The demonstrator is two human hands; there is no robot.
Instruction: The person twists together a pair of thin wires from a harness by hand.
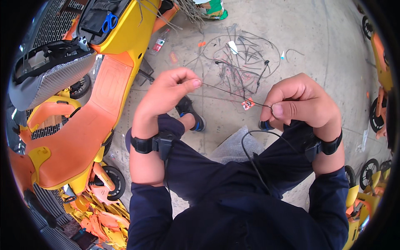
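Note:
A thin dark wire (231, 92) runs between my two hands above the floor, sloping down to the right. My left hand (168, 91) pinches its left end between thumb and fingertips. The other end is in my right hand (302, 102), shut with thumb against forefinger, where the wire makes a small loop by the thumb. What lies inside the curled fingers is hidden. Past the wire, a tangle of dark cables (246, 62) lies on the concrete floor, and a small orange-and-white scrap (248, 104) lies at its near edge.
Close on my left stands an orange-and-yellow scooter (83, 125), with blue scissors (110, 22) on its top tray. A plastic bottle (160, 41) lies beyond it. Bubble wrap (237, 148) rests between my legs. A black cable (246, 146) loops over my lap. More scooters (381, 62) line the right.

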